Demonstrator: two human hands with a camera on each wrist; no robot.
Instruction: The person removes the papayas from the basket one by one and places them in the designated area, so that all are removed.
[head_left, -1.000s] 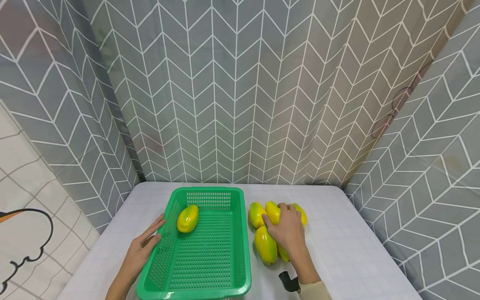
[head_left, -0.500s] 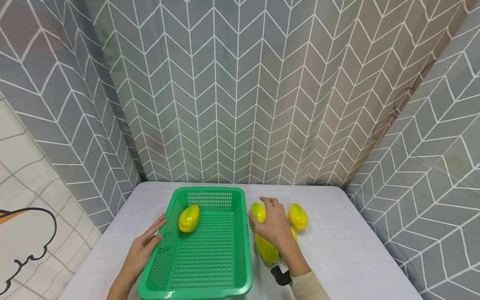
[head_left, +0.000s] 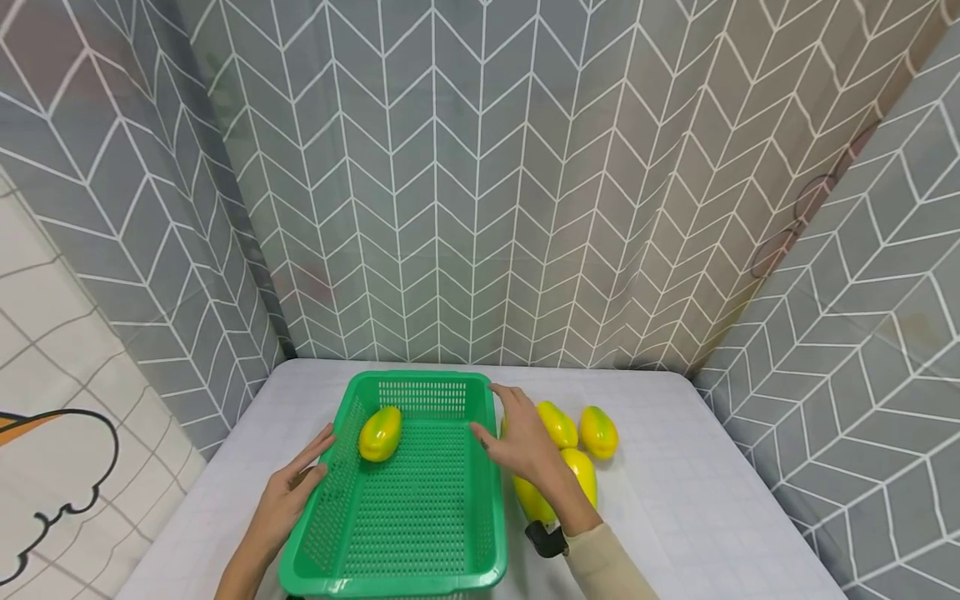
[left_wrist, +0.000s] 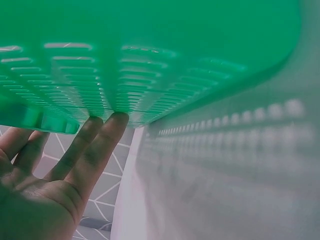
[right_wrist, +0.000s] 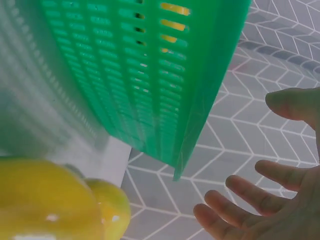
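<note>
A green plastic basket with perforated walls stands on the table, one glossy yellow-green, mango-like fruit inside it at the back left. My left hand rests against the basket's left side; its fingers look straight in the left wrist view. At the right rim is my right hand, its thumb reaching over the rim. In the right wrist view this hand is spread and holds nothing. Several similar fruits lie right of the basket, among them one behind my hand and one farther right. My right hand and forearm partly hide others.
The table has a white cloth. Grey chevron-patterned curtains enclose the back and sides. A black device sits at my right wrist, over the nearest fruit.
My right hand has moved left from above the loose fruits to the basket's right rim, uncovering the fruits at the back right. The left hand stays against the basket.
</note>
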